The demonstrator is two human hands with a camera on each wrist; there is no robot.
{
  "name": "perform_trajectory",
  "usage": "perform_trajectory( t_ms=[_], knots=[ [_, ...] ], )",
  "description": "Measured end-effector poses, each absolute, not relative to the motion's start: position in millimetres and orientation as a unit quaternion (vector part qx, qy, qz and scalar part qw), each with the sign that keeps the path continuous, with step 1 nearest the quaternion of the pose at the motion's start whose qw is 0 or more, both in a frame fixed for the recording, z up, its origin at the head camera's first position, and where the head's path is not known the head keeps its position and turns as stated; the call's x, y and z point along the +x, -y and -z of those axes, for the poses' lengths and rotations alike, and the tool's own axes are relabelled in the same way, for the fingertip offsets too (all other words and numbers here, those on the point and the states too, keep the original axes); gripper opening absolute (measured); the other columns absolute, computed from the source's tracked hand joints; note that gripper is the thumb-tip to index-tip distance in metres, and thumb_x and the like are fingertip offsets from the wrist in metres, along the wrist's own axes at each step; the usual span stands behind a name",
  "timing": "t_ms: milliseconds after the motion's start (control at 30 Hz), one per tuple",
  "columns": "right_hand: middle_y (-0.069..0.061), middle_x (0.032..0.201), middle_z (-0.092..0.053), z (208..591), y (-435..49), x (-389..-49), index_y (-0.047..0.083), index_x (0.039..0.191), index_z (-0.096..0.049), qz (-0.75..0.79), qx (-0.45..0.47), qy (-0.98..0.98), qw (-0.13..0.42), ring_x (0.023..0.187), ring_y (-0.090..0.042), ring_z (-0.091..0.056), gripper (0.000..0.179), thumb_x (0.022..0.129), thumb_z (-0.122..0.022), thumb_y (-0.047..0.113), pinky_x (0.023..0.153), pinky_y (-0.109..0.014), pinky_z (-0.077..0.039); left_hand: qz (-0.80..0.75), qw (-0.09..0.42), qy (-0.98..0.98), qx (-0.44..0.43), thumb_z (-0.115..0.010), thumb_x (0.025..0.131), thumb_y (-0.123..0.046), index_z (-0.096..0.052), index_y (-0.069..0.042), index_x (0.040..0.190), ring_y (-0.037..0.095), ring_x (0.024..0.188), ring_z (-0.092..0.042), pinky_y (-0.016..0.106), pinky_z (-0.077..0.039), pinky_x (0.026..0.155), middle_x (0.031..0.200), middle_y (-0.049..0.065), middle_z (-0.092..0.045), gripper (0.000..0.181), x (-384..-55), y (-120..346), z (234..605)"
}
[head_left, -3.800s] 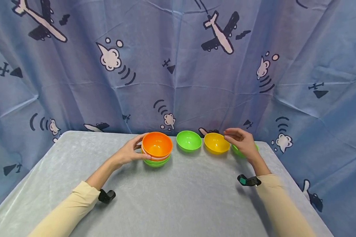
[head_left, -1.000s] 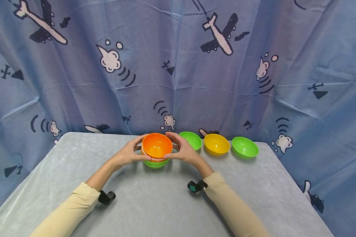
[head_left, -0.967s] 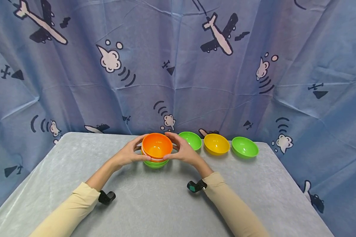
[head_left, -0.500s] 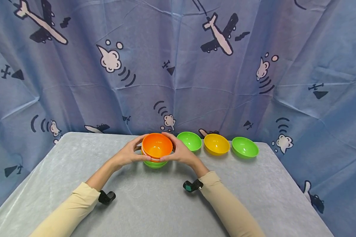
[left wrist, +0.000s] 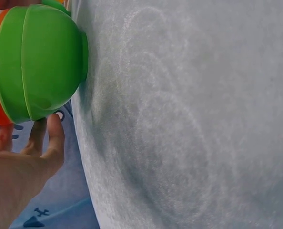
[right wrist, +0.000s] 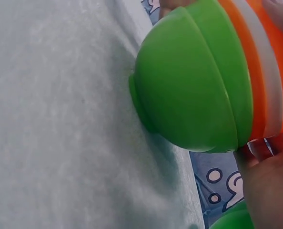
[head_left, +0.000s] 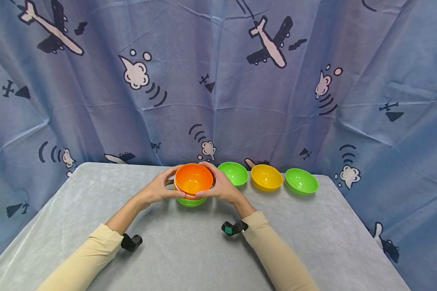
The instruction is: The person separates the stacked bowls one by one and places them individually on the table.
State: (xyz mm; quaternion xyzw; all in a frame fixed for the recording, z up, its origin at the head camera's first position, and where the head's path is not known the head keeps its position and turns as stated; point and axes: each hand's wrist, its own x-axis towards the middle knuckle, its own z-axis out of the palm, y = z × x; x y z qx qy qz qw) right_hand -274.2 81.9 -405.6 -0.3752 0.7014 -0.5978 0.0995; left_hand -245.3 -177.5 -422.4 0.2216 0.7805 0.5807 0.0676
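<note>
A stack of nested bowls stands on the table in the head view, with an orange bowl (head_left: 194, 179) on top. Below its rim, the right wrist view shows a white bowl (right wrist: 267, 62), another orange band, and green bowls (right wrist: 194, 81) at the bottom. My left hand (head_left: 158, 188) grips the stack from the left, thumb on the near side and fingers round behind. From the right, my right hand (head_left: 223, 187) holds it the same way. In the left wrist view, fingertips of the left hand (left wrist: 25, 167) touch the green bowl (left wrist: 46, 62). The far fingers are partly hidden.
Right of the stack, a green bowl (head_left: 235, 174), a yellow bowl (head_left: 266, 178) and another green bowl (head_left: 301, 181) stand in a row near the back edge of the pale cloth-covered table (head_left: 182, 250). A blue curtain (head_left: 218, 81) hangs behind.
My right hand has come left from the bowls at the right to the stack, then closed in slightly against its side. The left hand has stayed on the stack throughout.
</note>
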Motion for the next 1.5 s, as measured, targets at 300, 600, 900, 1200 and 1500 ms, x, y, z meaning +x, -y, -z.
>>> perform_trajectory(
  t_ms=[300,600,900,1200,1500],
  knots=[
    [-0.021,0.142,-0.052,426,-86,-291,-0.001,0.15,-0.04,0.629,-0.355,-0.687,0.076,0.124,-0.035,-0.051,0.091,0.072,-0.086,-0.01,0.106,-0.043,-0.044,-0.579,0.066,-0.784,0.215,-0.086,0.084,-0.014,-0.037,-0.01,0.157,0.037,0.14,-0.038,0.058,-0.029,0.114,0.156,0.009,-0.04,0.088,-245,177,421],
    [-0.014,0.143,-0.05,417,-96,-290,0.004,0.151,-0.041,0.668,-0.322,-0.669,0.045,0.125,-0.031,-0.051,0.09,0.074,-0.086,-0.006,0.105,-0.041,-0.046,-0.582,0.062,-0.778,0.226,-0.083,0.085,-0.01,-0.035,-0.006,0.157,0.042,0.138,-0.04,0.058,-0.032,0.112,0.157,0.013,-0.037,0.086,-245,178,422],
    [-0.013,0.143,-0.051,408,-109,-289,0.005,0.151,-0.042,0.667,-0.321,-0.672,0.034,0.126,-0.03,-0.051,0.089,0.076,-0.09,0.005,0.105,-0.04,-0.046,-0.584,0.087,-0.781,0.204,-0.084,0.087,-0.015,-0.032,-0.01,0.159,0.044,0.142,-0.034,0.059,-0.037,0.108,0.162,0.012,-0.029,0.089,-243,178,419],
    [-0.01,0.144,-0.05,400,-130,-283,0.006,0.151,-0.044,0.639,-0.298,-0.709,0.017,0.127,-0.029,-0.05,0.086,0.076,-0.086,-0.007,0.104,-0.036,-0.046,-0.591,0.091,-0.776,0.201,-0.084,0.085,-0.013,-0.032,-0.013,0.16,0.042,0.141,-0.036,0.057,-0.04,0.107,0.161,0.009,-0.033,0.091,-244,178,421],
    [-0.01,0.144,-0.048,396,-153,-282,0.006,0.151,-0.044,0.614,-0.281,-0.737,0.012,0.127,-0.028,-0.048,0.089,0.075,-0.088,-0.005,0.105,-0.034,-0.046,-0.592,0.095,-0.776,0.195,-0.085,0.085,-0.016,-0.032,-0.016,0.16,0.043,0.142,-0.034,0.058,-0.041,0.106,0.161,0.01,-0.031,0.092,-244,178,421]
  ],
)
